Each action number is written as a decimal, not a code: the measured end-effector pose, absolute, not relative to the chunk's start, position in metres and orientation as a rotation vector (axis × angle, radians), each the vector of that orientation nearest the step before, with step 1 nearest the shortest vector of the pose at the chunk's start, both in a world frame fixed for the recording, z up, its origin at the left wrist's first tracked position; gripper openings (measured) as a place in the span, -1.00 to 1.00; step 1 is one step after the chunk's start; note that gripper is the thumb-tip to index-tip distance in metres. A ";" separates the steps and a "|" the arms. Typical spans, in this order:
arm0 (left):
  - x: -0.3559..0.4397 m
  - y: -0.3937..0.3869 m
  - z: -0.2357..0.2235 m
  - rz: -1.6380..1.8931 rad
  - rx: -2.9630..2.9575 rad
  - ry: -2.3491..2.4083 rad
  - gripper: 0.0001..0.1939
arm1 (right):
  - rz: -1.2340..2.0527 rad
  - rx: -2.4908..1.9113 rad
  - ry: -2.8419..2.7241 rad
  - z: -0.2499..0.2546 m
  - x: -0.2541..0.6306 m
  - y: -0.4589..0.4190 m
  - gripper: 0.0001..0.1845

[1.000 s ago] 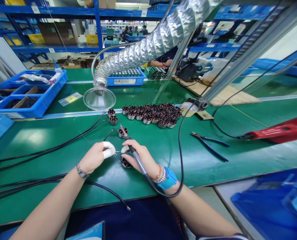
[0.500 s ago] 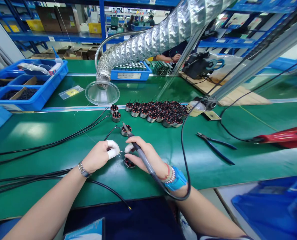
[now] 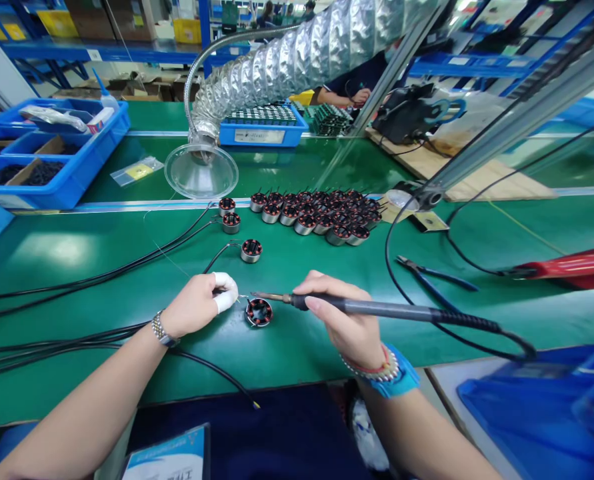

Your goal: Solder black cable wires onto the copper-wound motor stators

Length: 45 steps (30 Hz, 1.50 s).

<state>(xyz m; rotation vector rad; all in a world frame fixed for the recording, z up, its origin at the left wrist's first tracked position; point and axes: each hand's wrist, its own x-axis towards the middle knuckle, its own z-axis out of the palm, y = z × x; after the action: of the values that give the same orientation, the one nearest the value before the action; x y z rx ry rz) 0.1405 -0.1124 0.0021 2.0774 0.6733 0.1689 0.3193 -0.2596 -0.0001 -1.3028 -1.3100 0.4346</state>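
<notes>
Head view: the left hand (image 3: 197,305), fingertips capped in white finger cots (image 3: 225,295), is pinched closed on a thin wire (image 3: 243,298), low over the green bench (image 3: 101,250). The right hand (image 3: 335,310) is closed around a soldering iron (image 3: 377,308), which lies nearly level, its tip just above a small motor part (image 3: 259,312). Whether the tip touches the wire, I cannot tell.

That round motor part, with dark red windings, lies flat on the bench between the two hands. At 12 o'clock from it sits a similar part (image 3: 251,251) with a black wire, and at 1 o'clock a tight crowd of motor parts (image 3: 317,213). Blue-handled pliers (image 3: 424,275) lie at 3 o'clock, black cables (image 3: 91,280) at 9 o'clock, and a blue tray (image 3: 41,175) at 10 o'clock. A clear funnel (image 3: 201,172) hangs from a silver hose (image 3: 297,70) at 11 o'clock. Farther off, at 12 o'clock, shows another person's hand (image 3: 359,97).
</notes>
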 end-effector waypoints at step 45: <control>0.141 -0.111 -0.003 0.191 2.084 0.630 -0.86 | 0.582 -1.358 -1.174 -0.005 0.318 -0.248 -0.89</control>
<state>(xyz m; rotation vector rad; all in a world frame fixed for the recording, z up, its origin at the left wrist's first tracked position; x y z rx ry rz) 0.1409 -0.1113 -0.0028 2.0843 0.6300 0.1913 0.3177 -0.2479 -0.0052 -1.3585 -1.1744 0.5817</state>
